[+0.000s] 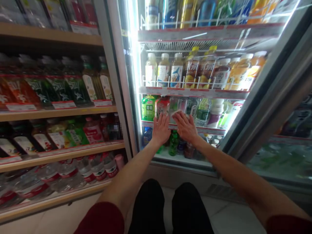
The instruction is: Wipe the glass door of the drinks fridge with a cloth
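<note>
My left hand (161, 129) lies with its fingers stretched out in front of a red-labelled bottle (162, 104) on the third fridge shelf. A green-labelled bottle (148, 108) stands just left of it. My right hand (187, 127) is beside it, fingers pressed forward over a small white cloth (176, 112), much of which is hidden under them. Both hands are near the height of the shelf's front strip (207, 130). Whether they touch the strip or a glass pane, I cannot tell. Below them a green bottle (173, 143) stands on the fridge floor.
Higher fridge shelves carry rows of bottles (175, 70) behind wire rails. A dark door frame (263, 81) slants along the right. To the left, wooden shelves (60, 112) hold many drinks, with large water bottles (97, 167) lowest. My knees (151, 204) are close to the fridge base.
</note>
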A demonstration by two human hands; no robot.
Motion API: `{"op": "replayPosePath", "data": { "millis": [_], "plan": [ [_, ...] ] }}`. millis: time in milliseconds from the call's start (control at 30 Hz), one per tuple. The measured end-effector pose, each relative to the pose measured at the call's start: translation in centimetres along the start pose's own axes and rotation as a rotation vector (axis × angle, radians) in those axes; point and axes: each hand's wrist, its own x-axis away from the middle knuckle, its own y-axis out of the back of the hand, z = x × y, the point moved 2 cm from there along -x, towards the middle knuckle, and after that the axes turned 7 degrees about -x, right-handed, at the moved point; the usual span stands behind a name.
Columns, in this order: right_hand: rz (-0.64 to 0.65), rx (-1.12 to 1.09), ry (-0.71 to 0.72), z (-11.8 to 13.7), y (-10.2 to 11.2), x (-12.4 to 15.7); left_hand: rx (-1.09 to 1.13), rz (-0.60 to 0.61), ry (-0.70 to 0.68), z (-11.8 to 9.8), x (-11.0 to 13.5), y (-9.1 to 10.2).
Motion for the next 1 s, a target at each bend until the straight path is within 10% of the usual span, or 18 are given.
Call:
{"op": "replayPosePath", "data": {
  "millis": [500,1000],
  "plan": [
    [-0.126,-0.02,-0.168,-0.7,0.5,-1.6,-0.03,0.025,0.085,2.1,-0.1,0.6],
    [0.049,-0.101,0.102,2.1,-0.8,-4.9,-0.064,0.003,0.115,4.7,-0.3,1.2]
  ]
}}
